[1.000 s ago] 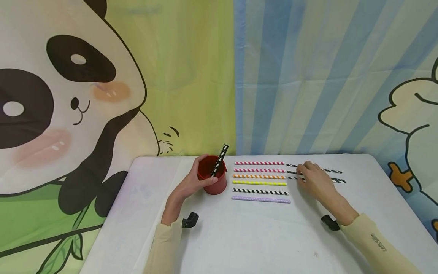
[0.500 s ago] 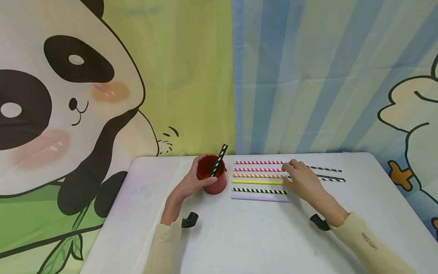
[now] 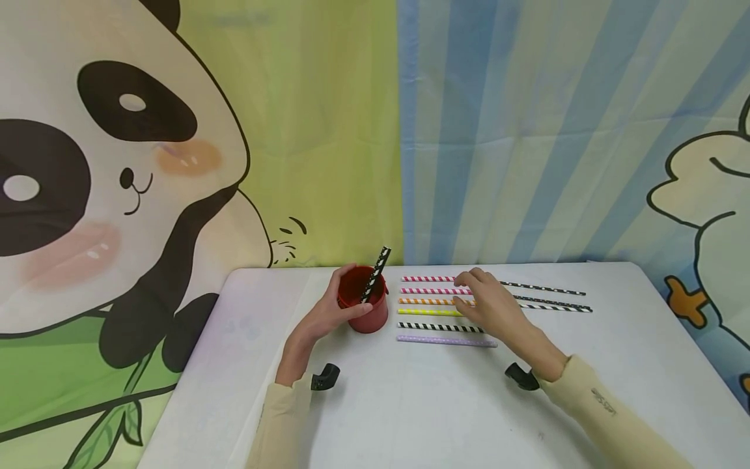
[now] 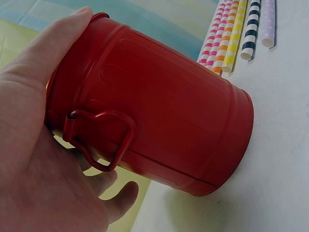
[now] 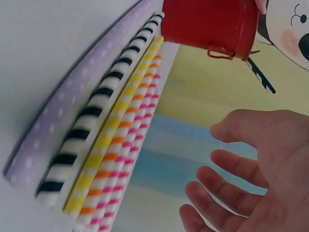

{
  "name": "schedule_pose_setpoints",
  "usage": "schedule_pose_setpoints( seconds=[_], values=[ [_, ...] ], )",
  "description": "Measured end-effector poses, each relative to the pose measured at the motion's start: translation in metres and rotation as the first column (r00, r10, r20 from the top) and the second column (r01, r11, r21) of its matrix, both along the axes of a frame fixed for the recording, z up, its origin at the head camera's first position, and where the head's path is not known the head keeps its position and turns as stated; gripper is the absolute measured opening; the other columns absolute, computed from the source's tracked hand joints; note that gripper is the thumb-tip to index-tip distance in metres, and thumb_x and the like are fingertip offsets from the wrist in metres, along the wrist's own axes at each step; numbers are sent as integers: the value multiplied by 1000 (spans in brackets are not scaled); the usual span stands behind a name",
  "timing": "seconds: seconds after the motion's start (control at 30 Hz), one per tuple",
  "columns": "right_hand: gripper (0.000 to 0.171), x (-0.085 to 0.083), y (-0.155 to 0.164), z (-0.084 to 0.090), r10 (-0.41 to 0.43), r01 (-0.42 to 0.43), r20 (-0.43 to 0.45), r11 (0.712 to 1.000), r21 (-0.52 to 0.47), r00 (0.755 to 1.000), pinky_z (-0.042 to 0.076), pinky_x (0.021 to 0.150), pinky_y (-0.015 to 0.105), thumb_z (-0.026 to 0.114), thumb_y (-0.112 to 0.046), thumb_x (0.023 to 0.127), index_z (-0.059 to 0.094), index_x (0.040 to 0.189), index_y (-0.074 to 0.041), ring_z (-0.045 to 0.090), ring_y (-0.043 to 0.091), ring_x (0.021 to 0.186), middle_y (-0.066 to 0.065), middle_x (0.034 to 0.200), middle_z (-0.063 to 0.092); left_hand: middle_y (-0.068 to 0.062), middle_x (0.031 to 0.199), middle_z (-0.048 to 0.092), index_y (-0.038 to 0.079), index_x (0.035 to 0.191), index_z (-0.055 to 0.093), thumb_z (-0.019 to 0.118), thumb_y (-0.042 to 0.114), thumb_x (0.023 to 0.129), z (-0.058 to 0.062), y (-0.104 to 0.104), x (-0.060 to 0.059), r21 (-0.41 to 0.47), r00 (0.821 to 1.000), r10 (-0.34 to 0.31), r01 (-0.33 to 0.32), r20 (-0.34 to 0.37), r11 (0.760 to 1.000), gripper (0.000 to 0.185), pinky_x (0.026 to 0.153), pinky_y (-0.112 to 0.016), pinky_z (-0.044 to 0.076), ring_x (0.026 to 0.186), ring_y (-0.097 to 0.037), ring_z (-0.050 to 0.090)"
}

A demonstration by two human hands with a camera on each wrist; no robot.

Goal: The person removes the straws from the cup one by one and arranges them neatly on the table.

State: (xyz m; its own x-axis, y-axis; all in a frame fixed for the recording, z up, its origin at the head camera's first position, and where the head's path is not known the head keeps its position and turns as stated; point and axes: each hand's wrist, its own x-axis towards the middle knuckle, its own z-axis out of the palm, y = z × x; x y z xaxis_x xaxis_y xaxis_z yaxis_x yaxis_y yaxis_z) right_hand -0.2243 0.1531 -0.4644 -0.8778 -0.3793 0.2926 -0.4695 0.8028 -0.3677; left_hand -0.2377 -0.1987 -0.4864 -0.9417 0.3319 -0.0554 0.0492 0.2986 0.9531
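Note:
My left hand [image 3: 325, 314] holds a small red metal bucket [image 3: 373, 321], thumb at the near rim and fingers round the far side. A black straw with white marks [image 3: 377, 268] leans inside and sticks up past the rim. In the left wrist view the bucket's looped handle [image 4: 130, 137] shows beside the palm. My right hand [image 3: 492, 305] hovers over the right ends of a row of paper straws, its fingers spread and slightly bent. The right wrist view shows this hand [image 5: 270, 169] holding nothing, close to the pink striped straw [image 5: 128, 159], with the bucket beyond.
Below the pink straws lie an orange striped straw [image 3: 418, 301], a yellow one [image 3: 424, 312], a black-and-white striped one [image 3: 433, 326] and a lilac dotted one [image 3: 445, 341]. Several black patterned straws [image 3: 553, 288] lie to the right. A printed curtain [image 3: 510, 130] hangs behind the white table [image 3: 398, 410].
My right hand has moved left, from the black patterned straws to over the coloured row, uncovering the black ones. My left hand and the bucket have stayed put.

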Motion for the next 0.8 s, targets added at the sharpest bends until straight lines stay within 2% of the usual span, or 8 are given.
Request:
schedule_pose_setpoints(
  seconds=[0.17,0.3,0.4,0.53,0.63,0.8],
  values=[
    [26,-3,-14,1,12,5,102,987,-164,995,53,83,44,67,-20,95,65,117,-7,62,26,100,8,114,64,2,150,39,35,154,20,80,33,86,-1,-1,0,-5,1000,1,-1,6,1000,91,105,-47,49,140,-25,38],
    [25,-7,-25,-2,37,18,169,950,-312,985,53,86,46,67,-17,95,65,117,-5,63,28,102,10,115,65,3,149,40,34,154,20,80,35,86,-2,-1,0,-10,1000,4,-4,2,1000,91,104,-47,49,139,-25,39],
    [23,-10,-36,-5,36,72,243,904,-422,969,53,88,44,67,-19,96,65,116,-7,64,26,103,8,116,66,2,150,40,34,154,20,80,34,86,-2,-1,-1,-14,1000,2,-2,-2,1000,91,104,-48,49,140,-26,38],
    [19,-11,-53,-7,45,154,329,819,-553,943,52,92,42,66,-22,97,65,112,-10,64,25,105,7,116,66,1,151,38,34,155,19,79,32,86,-2,-1,0,-14,1000,-2,2,-1,1000,91,105,-49,49,141,-27,37],
    [20,-13,-66,-7,68,186,362,760,-623,930,52,94,39,66,-23,98,66,112,-9,63,27,108,9,117,66,1,151,39,33,155,19,80,32,86,-2,-1,-1,-11,1000,1,-1,2,1000,92,105,-50,48,141,-27,37],
    [24,-17,-89,-9,112,205,380,686,-698,918,53,89,31,66,-25,98,66,113,-6,63,28,110,12,119,65,3,149,40,37,153,21,80,36,85,-2,0,-1,-14,1000,12,-12,4,1000,91,106,-50,48,139,-25,39]
  ],
)
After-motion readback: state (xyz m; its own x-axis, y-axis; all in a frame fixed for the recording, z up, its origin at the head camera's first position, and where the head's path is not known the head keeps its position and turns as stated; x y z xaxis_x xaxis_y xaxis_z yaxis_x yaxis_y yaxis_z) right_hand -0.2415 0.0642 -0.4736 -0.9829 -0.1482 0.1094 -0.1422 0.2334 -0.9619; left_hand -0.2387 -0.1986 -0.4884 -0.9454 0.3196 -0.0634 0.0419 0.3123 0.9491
